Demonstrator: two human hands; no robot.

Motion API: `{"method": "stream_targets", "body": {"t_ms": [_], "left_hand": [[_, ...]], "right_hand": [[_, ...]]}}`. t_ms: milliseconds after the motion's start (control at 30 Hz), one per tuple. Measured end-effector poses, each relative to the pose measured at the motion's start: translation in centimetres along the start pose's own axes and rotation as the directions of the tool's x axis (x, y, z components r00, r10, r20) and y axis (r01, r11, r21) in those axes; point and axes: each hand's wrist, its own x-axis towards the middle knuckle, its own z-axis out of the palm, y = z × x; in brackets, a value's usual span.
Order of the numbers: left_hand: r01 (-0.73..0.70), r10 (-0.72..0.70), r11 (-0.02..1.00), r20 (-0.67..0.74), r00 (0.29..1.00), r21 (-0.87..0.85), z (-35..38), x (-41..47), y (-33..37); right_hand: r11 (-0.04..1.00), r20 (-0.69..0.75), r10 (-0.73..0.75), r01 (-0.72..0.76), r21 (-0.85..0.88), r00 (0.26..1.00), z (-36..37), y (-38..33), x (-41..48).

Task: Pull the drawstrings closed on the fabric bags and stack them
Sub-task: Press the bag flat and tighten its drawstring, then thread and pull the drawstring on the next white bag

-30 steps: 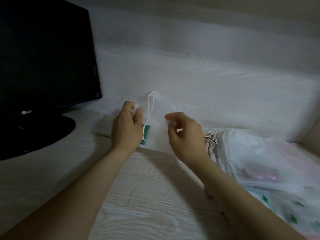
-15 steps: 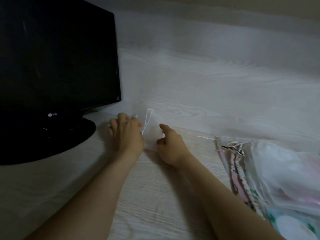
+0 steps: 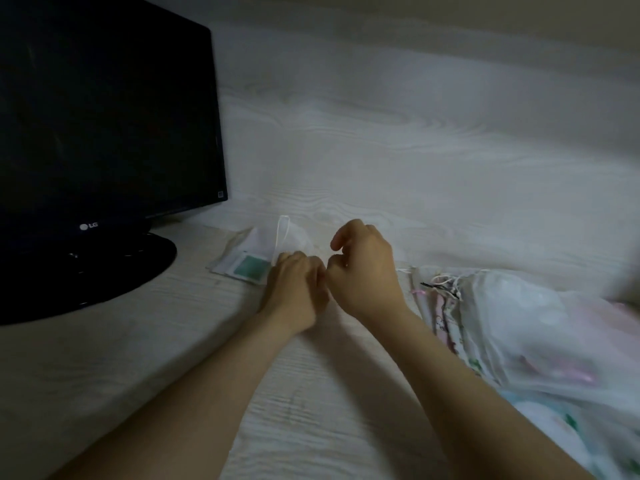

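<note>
Working close together, the left hand curls on the drawstring of one small bag; the right hand is curled too, on what I cannot tell. The small bag lies just beyond the left hand, its long axis leftward. One pile of bags lies at right, number unclear.

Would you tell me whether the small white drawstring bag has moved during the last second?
Yes. The small white drawstring bag has shifted left and down, closer to the LG monitor's stand.
</note>
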Motion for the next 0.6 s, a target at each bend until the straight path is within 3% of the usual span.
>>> {"method": "stream_targets", "body": {"t_ms": [133,233,400,500,600], "left_hand": [[-0.12,0.135,0.988,0.158,0.978,-0.099,1.9,-0.8,3.0],[-0.186,0.226,0.967,0.255,0.94,-0.173,2.5,-1.5,4.4],[-0.267,0.247,0.964,0.337,0.908,0.011,3.0,-1.7,6.0],[-0.277,0.244,0.959,0.341,0.908,0.05,3.3,-1.9,6.1],[-0.289,0.254,0.956,0.361,0.897,0.046,3.3,-2.1,5.5]], "right_hand": [[0.974,0.062,-0.035,0.048,-0.222,0.997,-4.0,1.6,-2.2],[0.908,0.096,0.068,-0.021,-0.418,0.993,-6.8,4.1,-3.1],[0.601,-0.034,0.294,-0.212,-0.77,0.955,-8.5,8.8,-5.5],[0.565,-0.147,0.432,-0.394,-0.725,0.89,-7.9,10.2,-5.9],[0.613,-0.046,0.514,-0.405,-0.679,0.856,-7.6,11.1,-5.7]]}}
